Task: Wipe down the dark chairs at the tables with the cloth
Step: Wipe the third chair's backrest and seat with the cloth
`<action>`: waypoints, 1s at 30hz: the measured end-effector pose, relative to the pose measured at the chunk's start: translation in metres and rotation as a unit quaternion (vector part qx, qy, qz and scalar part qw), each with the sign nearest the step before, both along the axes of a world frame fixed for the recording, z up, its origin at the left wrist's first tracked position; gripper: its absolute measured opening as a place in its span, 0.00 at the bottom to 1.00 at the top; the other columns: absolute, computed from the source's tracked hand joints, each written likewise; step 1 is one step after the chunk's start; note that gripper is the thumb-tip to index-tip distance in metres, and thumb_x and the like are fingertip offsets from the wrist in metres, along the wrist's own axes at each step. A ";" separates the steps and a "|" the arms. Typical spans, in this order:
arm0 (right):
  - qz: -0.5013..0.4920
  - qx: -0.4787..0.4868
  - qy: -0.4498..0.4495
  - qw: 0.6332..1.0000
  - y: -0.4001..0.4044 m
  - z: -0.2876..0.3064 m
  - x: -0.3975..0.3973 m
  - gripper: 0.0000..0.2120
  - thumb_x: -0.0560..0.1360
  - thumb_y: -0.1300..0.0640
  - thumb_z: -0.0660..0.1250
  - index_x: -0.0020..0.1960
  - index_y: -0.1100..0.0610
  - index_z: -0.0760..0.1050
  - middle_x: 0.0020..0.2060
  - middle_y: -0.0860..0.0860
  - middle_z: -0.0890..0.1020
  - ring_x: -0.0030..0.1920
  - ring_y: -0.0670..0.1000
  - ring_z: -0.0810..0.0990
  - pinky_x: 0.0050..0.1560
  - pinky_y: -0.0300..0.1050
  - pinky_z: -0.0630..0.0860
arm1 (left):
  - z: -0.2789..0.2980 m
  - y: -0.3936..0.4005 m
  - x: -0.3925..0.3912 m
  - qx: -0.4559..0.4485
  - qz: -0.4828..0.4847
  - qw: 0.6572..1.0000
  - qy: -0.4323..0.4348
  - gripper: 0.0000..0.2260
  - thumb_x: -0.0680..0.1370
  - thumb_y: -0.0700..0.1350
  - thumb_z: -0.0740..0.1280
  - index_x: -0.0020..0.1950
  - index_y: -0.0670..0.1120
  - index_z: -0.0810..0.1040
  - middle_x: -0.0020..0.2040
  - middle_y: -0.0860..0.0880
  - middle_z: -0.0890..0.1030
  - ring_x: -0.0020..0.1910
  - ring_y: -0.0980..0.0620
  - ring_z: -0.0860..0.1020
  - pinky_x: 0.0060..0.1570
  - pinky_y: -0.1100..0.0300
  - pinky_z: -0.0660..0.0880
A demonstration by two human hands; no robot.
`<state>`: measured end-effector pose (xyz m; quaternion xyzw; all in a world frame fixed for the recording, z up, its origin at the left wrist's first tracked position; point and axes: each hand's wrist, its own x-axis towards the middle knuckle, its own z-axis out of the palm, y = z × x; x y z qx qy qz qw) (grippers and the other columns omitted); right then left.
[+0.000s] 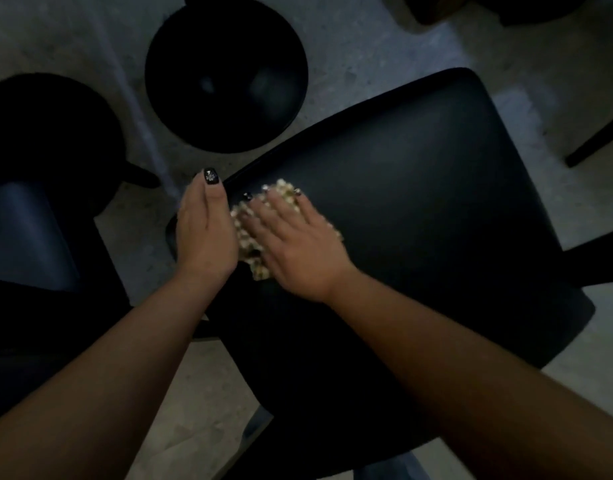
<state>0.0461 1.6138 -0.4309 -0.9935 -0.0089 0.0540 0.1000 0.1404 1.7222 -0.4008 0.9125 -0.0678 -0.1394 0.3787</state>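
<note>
A dark padded chair seat (419, 188) fills the middle of the view, seen from above in dim light. A pale speckled cloth (246, 244) lies on its left part. My right hand (291, 244) presses flat on the cloth with straight, spread fingers, and is blurred. My left hand (204, 233) sits at the seat's left edge, next to the cloth, with its thumb stretched forward; its fingers go down over the edge and are hidden.
A round black table base (225, 74) stands on the grey concrete floor (367, 39) just beyond the seat. Another dark chair (34, 188) is at the left. Dark furniture legs (596, 140) show at the right.
</note>
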 end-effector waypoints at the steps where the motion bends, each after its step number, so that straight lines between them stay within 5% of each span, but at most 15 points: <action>1: -0.009 -0.003 0.001 1.000 -0.021 0.000 -0.002 0.26 0.78 0.50 0.55 0.75 0.55 0.61 0.74 0.54 0.64 0.75 0.58 0.57 0.74 0.58 0.49 | -0.002 -0.006 -0.001 0.002 -0.007 1.000 0.014 0.15 0.85 0.51 0.50 0.59 0.47 0.72 0.58 0.46 0.74 0.62 0.48 0.70 0.58 0.64 0.60; 4: -0.164 -0.018 -0.002 0.986 -0.099 0.000 -0.013 0.24 0.79 0.54 0.55 0.74 0.58 0.63 0.73 0.58 0.65 0.75 0.61 0.57 0.72 0.61 0.52 | -0.003 -0.026 -0.001 0.061 -0.127 0.989 0.042 0.23 0.82 0.48 0.60 0.77 0.46 0.63 0.77 0.43 0.62 0.77 0.46 0.56 0.76 0.47 0.52; 9: -0.528 -0.019 0.007 0.849 -0.173 -0.003 -0.033 0.26 0.80 0.52 0.50 0.77 0.55 0.55 0.77 0.55 0.57 0.77 0.59 0.49 0.75 0.60 0.46 | 0.008 -0.069 0.005 0.158 -0.389 0.906 0.051 0.44 0.72 0.47 0.72 0.78 0.64 0.47 0.80 0.51 0.38 0.78 0.42 0.39 0.72 0.33 0.46; 11: -0.522 -0.025 0.005 0.853 -0.156 -0.004 -0.031 0.27 0.79 0.51 0.51 0.77 0.55 0.55 0.76 0.56 0.57 0.77 0.59 0.50 0.74 0.59 0.43 | 0.012 -0.095 0.010 0.195 -0.456 0.865 0.071 0.51 0.69 0.52 0.76 0.77 0.66 0.41 0.79 0.53 0.35 0.77 0.40 0.37 0.72 0.31 0.49; 14: -0.342 -0.010 0.002 0.940 -0.125 -0.001 -0.039 0.27 0.78 0.51 0.52 0.76 0.56 0.58 0.75 0.57 0.60 0.76 0.59 0.52 0.74 0.59 0.42 | 0.015 -0.133 0.010 0.298 -0.515 0.798 0.091 0.60 0.62 0.61 0.79 0.76 0.62 0.34 0.77 0.52 0.31 0.75 0.35 0.33 0.70 0.29 0.51; 17: -0.198 -0.024 0.028 0.980 -0.152 0.005 -0.049 0.26 0.79 0.51 0.51 0.77 0.54 0.56 0.76 0.53 0.58 0.77 0.57 0.51 0.74 0.58 0.43 | 0.017 -0.150 -0.007 0.355 -0.479 0.797 0.097 0.63 0.60 0.61 0.80 0.76 0.62 0.34 0.75 0.53 0.26 0.73 0.31 0.31 0.66 0.24 0.52; 23: -0.375 0.028 0.035 0.926 -0.255 -0.001 -0.018 0.25 0.82 0.51 0.49 0.78 0.53 0.52 0.77 0.53 0.54 0.76 0.57 0.52 0.74 0.58 0.49 | 0.007 -0.150 -0.018 0.366 -0.443 0.815 0.070 0.64 0.58 0.60 0.81 0.75 0.65 0.32 0.74 0.57 0.25 0.73 0.33 0.29 0.63 0.23 0.51; 30: -0.422 0.072 0.006 0.904 -0.255 -0.006 -0.016 0.24 0.82 0.51 0.50 0.77 0.54 0.54 0.77 0.53 0.57 0.75 0.56 0.56 0.74 0.52 0.53 | 0.003 -0.147 -0.018 0.377 -0.439 0.814 0.053 0.64 0.58 0.61 0.80 0.74 0.66 0.31 0.73 0.58 0.24 0.73 0.34 0.29 0.63 0.23 0.53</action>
